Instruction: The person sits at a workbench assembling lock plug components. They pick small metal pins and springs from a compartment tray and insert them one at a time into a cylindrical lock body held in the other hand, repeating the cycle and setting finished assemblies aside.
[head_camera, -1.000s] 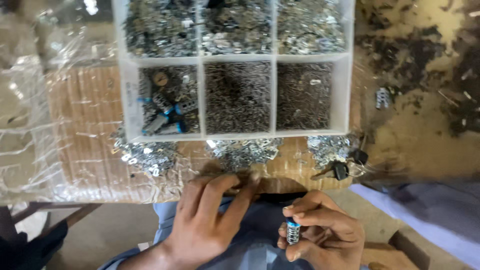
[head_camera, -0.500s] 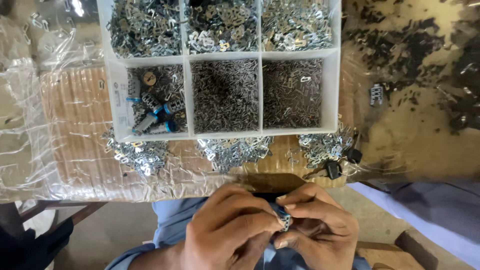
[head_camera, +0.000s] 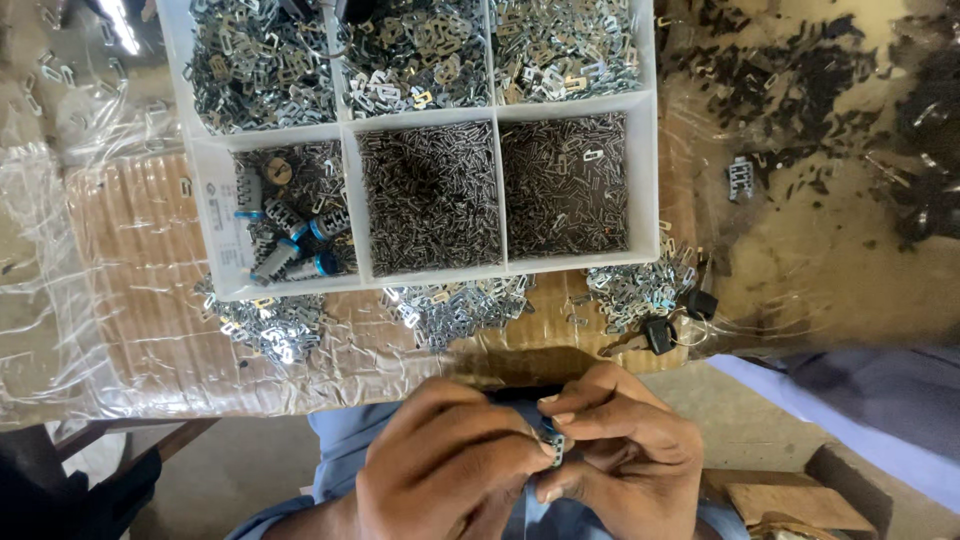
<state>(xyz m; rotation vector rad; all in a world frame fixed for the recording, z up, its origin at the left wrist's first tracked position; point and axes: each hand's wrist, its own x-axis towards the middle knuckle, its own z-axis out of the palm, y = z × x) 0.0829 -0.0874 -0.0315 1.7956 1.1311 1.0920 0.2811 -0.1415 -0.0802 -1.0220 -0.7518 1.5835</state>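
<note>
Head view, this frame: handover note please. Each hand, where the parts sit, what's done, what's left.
Left hand: closed fingers, pinching a small metal piece with a blue end at the table edge.
Right hand: fingertips on the same piece, steadying it.
Parts: white divided tray on the plastic-covered table, with bright clips in its top row, dark pins in its two lower right cells and blue-tipped cylinders at lower left. Loose clip piles lie in front of the tray.
Done: one piece in hand.
Left: cannot tell how far its assembly has got; the fingers hide it.
</note>
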